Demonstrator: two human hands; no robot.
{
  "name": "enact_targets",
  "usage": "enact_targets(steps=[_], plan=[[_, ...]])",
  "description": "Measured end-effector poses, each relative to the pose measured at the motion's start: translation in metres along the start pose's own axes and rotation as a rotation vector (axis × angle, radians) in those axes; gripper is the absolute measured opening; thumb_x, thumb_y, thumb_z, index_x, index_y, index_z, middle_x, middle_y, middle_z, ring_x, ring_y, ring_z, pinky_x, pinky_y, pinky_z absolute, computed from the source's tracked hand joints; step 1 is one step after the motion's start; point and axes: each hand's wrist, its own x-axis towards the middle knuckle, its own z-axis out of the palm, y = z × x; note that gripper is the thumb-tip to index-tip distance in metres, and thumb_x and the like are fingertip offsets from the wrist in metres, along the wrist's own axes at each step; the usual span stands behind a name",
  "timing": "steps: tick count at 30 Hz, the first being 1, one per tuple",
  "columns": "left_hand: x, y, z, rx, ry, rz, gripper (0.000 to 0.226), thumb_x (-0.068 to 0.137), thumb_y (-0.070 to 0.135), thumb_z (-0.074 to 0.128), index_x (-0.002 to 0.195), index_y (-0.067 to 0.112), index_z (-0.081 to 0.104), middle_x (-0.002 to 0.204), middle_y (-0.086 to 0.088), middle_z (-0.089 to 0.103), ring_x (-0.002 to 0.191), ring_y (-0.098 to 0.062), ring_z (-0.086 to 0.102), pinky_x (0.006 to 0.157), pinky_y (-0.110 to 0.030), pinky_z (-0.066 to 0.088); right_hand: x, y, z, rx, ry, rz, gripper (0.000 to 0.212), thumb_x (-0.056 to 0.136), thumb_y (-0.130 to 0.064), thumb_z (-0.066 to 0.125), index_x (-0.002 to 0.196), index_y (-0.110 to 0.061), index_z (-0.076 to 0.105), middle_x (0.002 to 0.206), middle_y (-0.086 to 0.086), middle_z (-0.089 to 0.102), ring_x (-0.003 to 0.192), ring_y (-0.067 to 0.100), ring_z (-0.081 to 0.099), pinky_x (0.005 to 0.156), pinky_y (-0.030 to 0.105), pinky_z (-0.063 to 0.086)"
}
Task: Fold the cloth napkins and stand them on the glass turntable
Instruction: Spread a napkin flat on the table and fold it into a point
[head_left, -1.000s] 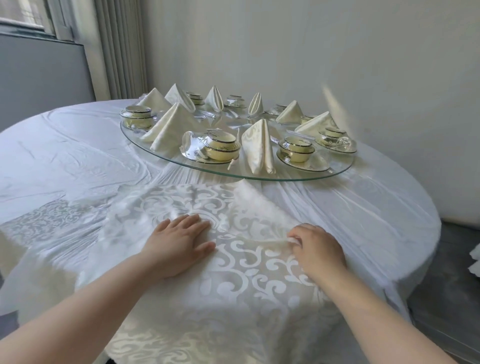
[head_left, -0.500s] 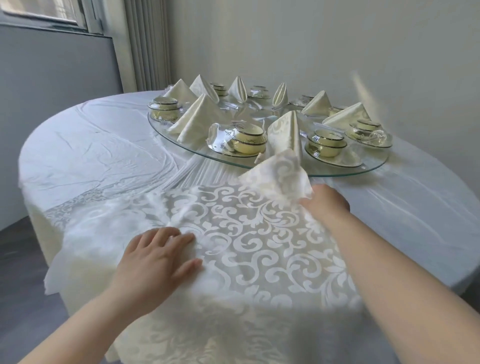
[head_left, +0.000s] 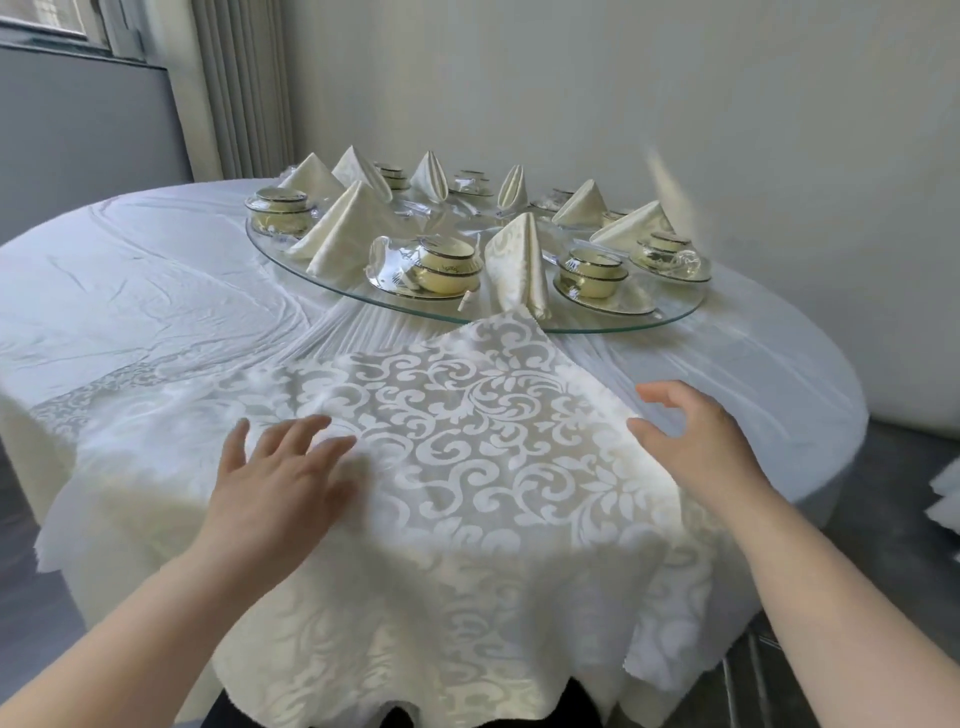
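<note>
"On the near side of the table, what is that lying under your hands?" my colleague asks.

"One patterned napkin (head_left: 467, 415), opened out flat as a diamond. Its far corner points at the glass turntable (head_left: 623, 325) and comes just up to the rim. Its near part hangs over the table (head_left: 156, 291) edge towards me."

"And your hands?"

"My left hand (head_left: 275, 478) lies on the left part of the cloth, palm down and fingers spread. My right hand (head_left: 696, 441) is at the right edge with loosely curved fingers and nothing pinched. Whether it actually touches the cloth I cannot tell."

"So which step is this?"

"The very start for this napkin, I'd say. It is spread and being smoothed, and I see no fold in it yet. Several folded napkins (head_left: 519, 265) already stand on the glass among the bowls (head_left: 444, 262)."

"What does the next move need?"

"A pinch on one corner, probably the near one that hangs down. I'd carry it up to meet the far corner while my left palm keeps the cloth from sliding. The edges should line up before I press the crease. The far corner is very near the glass, so I'd lift carefully and not nudge the standing napkin just behind it."
</note>
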Motion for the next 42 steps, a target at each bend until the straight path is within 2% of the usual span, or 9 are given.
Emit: enact_targets(steps=[3, 5, 7, 10, 14, 23, 33, 38, 42], plan=[[-0.001, 0.031, 0.011, 0.002, 0.253, 0.189, 0.031, 0.063, 0.02, 0.08, 0.093, 0.017, 0.072, 0.1, -0.008, 0.07, 0.089, -0.028, 0.069, 0.087, -0.045, 0.048, -0.043, 0.016, -0.016, 0.165, 0.103, 0.053, 0.024, 0.085, -0.012, 0.061, 0.108, -0.02, 0.058, 0.107, -0.008, 0.051, 0.107, 0.007, 0.042, 0.084, 0.015, 0.027], [-0.004, 0.056, 0.01, -0.102, 0.128, 0.251, 0.049, 0.08, 0.049, 0.04, 0.111, 0.021, 0.066, 0.118, -0.002, 0.064, 0.108, -0.023, 0.062, 0.096, -0.035, 0.041, -0.073, 0.03, -0.018, 0.225, 0.178, 0.089, 0.024, 0.084, -0.011, 0.063, 0.101, -0.025, 0.055, 0.108, -0.007, 0.051, 0.104, 0.004, 0.04, 0.083, 0.014, 0.026], [-0.003, 0.072, 0.016, -0.144, 0.043, 0.236, 0.094, 0.063, 0.071, -0.004, 0.136, 0.031, 0.041, 0.144, 0.01, 0.038, 0.134, -0.011, 0.034, 0.108, -0.026, 0.018, -0.102, 0.047, -0.011, 0.269, 0.294, 0.115, 0.023, 0.082, -0.007, 0.064, 0.099, -0.02, 0.055, 0.104, -0.005, 0.052, 0.1, 0.007, 0.042, 0.08, 0.013, 0.027], [0.001, 0.073, 0.03, -0.064, 0.024, 0.254, 0.122, 0.042, 0.079, -0.032, 0.142, 0.037, 0.024, 0.149, 0.019, 0.023, 0.139, -0.002, 0.016, 0.104, -0.019, 0.004, -0.142, 0.074, 0.018, 0.404, 0.374, 0.244, 0.021, 0.083, -0.003, 0.061, 0.098, -0.014, 0.053, 0.098, 0.001, 0.054, 0.095, 0.018, 0.05, 0.082, 0.026, 0.036], [0.001, 0.073, 0.033, -0.066, 0.014, 0.246, 0.106, 0.052, 0.072, -0.016, 0.141, 0.035, 0.028, 0.149, 0.016, 0.024, 0.139, -0.003, 0.016, 0.108, -0.023, 0.01, -0.177, 0.093, 0.066, 0.64, 0.138, 0.509, 0.023, 0.086, -0.006, 0.058, 0.105, -0.016, 0.048, 0.093, -0.005, 0.055, 0.084, 0.002, 0.053, 0.071, 0.015, 0.04], [-0.001, 0.076, 0.033, -0.07, -0.024, 0.214, 0.077, 0.073, 0.061, 0.007, 0.14, 0.033, 0.032, 0.148, 0.014, 0.028, 0.138, -0.004, 0.019, 0.108, -0.024, 0.01, -0.175, 0.086, 0.129, 0.965, -0.333, 0.815, 0.042, 0.094, -0.022, 0.05, 0.133, -0.01, 0.041, 0.116, 0.001, 0.053, 0.105, 0.017, 0.049, 0.091, 0.031, 0.039], [0.0, 0.073, 0.034, -0.06, -0.034, 0.244, 0.099, 0.058, 0.07, -0.01, 0.141, 0.033, 0.031, 0.148, 0.014, 0.028, 0.138, -0.006, 0.021, 0.107, -0.025, 0.012, -0.192, 0.031, 0.083, 1.236, -0.27, 0.642, 0.011, 0.089, -0.011, 0.052, 0.085, -0.011, 0.062, 0.07, 0.001, 0.071, 0.059, 0.01, 0.066, 0.051, 0.019, 0.047], [-0.006, 0.071, 0.023, -0.398, 0.022, 0.217, 0.077, 0.073, 0.072, 0.031, 0.136, 0.028, 0.041, 0.144, 0.009, 0.035, 0.133, -0.015, 0.031, 0.108, -0.029, 0.015, -0.182, -0.005, 0.037, 1.251, -0.158, 0.481, 0.012, 0.085, -0.009, 0.053, 0.077, -0.01, 0.061, 0.066, 0.003, 0.068, 0.056, 0.011, 0.064, 0.048, 0.019, 0.049], [-0.035, 0.071, -0.011, -0.655, 0.083, 0.375, 0.068, 0.056, 0.09, 0.03, 0.107, 0.048, 0.048, 0.115, 0.031, 0.043, 0.117, -0.002, 0.04, 0.107, -0.033, 0.027, -0.148, -0.033, 0.014, 1.296, -0.097, 0.377, 0.017, 0.089, -0.008, 0.052, 0.075, -0.012, 0.06, 0.062, -0.001, 0.068, 0.056, 0.008, 0.065, 0.051, 0.019, 0.053]])
